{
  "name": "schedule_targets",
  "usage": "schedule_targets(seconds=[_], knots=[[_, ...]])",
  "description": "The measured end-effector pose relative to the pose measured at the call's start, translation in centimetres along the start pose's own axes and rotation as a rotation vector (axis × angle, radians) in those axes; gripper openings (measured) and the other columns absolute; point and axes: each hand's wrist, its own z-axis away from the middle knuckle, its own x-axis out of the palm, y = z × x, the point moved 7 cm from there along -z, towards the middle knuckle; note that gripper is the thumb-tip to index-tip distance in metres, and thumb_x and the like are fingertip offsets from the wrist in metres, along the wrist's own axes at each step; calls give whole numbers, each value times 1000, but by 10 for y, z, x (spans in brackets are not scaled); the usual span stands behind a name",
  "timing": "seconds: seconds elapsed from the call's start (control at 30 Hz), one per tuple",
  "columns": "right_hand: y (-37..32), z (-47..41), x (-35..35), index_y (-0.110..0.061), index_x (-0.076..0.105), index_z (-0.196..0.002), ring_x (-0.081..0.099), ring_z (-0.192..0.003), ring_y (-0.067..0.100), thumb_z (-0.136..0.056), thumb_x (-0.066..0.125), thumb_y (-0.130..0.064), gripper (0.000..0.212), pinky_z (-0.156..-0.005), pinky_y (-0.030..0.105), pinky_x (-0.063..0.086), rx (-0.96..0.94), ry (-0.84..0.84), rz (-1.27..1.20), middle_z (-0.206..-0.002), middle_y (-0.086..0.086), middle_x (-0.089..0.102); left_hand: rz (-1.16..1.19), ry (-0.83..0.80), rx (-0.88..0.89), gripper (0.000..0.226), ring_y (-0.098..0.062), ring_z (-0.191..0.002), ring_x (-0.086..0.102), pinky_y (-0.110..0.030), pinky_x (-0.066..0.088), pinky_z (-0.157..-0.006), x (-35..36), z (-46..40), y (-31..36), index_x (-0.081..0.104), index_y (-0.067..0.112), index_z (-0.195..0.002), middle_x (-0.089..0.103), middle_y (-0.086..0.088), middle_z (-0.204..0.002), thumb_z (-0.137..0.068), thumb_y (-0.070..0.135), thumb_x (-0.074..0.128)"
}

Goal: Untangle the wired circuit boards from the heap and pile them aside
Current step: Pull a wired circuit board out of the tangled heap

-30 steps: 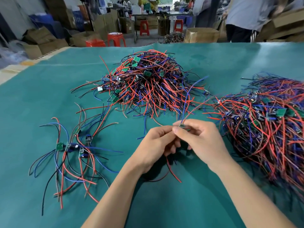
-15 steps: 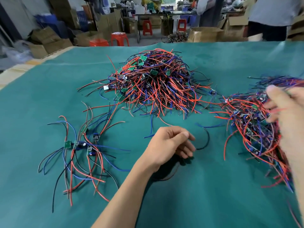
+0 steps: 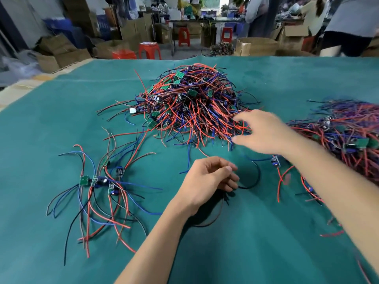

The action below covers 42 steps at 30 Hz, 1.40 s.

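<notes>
Since a moment ago our right hand [image 3: 264,132] swings, fingers spread and empty, from the right-edge bundle [image 3: 348,136] to the central heap [image 3: 192,103], while our left hand [image 3: 209,177] rests loosely curled by a black wire [image 3: 253,181], so we judge picking the next board comes next.

Right hand [image 3: 264,132] motion-blurred; finger position indistinct. Right-side wire heap [image 3: 346,138] blurred and cut off by the frame edge. Left hand [image 3: 209,179] covers part of a black wire [image 3: 254,181], possibly gripping it. Background people cropped at the top edge.
</notes>
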Motion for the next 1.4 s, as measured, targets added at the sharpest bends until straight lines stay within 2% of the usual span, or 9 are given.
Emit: schedule_targets(seconds=[0.13,0.33,0.6,0.8,0.9,1.03,1.2,1.3,1.4], knots=[[-21,-36,46,-16,42,-147,44,-138,39,-95,65,-44,63,-111,48,42,89,-36,3,-149,15,45,3,6,10,16,-16,-63,64,-20,52,-60,-2,-1,0,63,-6,-100,68,-15,-80,-100,-2,48],[-15,-40,37,-26,67,-88,63,-109,34,-90,76,-37,15,-75,35,42,154,207,-73,-107,7,69,-17,12,11,16,-17,-65,64,-21,52,-61,-3,-2,-2,64,-7,-100,68,-15,-82,-99,-2,48],[-13,-18,7,-26,70,-63,56,-84,27,-86,79,-32,26,-72,33,45,158,291,-285,-61,-9,59,-15,47,12,15,-19,-68,64,-22,54,-64,-7,-3,-2,62,-10,-102,68,-17,-85,-97,-4,49],[-23,36,-1,-11,72,-64,53,-54,9,-71,69,-30,21,-59,29,43,99,366,-626,-53,-1,62,184,214,-4,19,-19,-68,65,-24,52,-56,-20,-8,-3,59,2,-107,64,-17,-92,-104,14,45],[-36,71,10,-17,68,-56,56,-54,7,-68,64,-28,17,-58,28,43,-6,289,-773,-63,1,69,246,201,-21,34,-19,-66,66,-26,53,-58,-20,-10,-4,57,0,-113,68,-12,-85,-106,30,42],[-58,93,41,-18,59,-49,49,-49,3,-62,68,-18,16,-54,15,33,-131,24,-868,-65,3,63,104,196,5,31,-18,-64,59,-24,50,-58,-18,-7,-3,59,-7,-108,66,-2,-71,-104,21,47],[-64,95,50,-14,52,-47,47,-64,22,-56,68,-20,19,-62,40,35,-225,-126,-938,-65,10,53,33,229,4,15,-22,-72,49,-40,43,-71,-21,-3,-1,59,5,-91,57,-5,-70,-99,17,57],[-68,98,52,-18,54,-47,48,-64,40,-54,68,-23,17,-60,50,36,-242,-181,-1055,-64,6,53,-20,253,-12,24,-20,-68,47,-41,40,-69,-25,-1,0,54,9,-86,54,-2,-66,-97,28,62],[-72,99,54,-15,55,-48,45,-66,46,-58,68,-10,17,-60,55,35,-263,-227,-1122,-64,14,52,-20,283,-1,31,-22,-74,53,-56,45,-74,-29,1,0,51,10,-85,60,-13,-80,-90,34,71]])
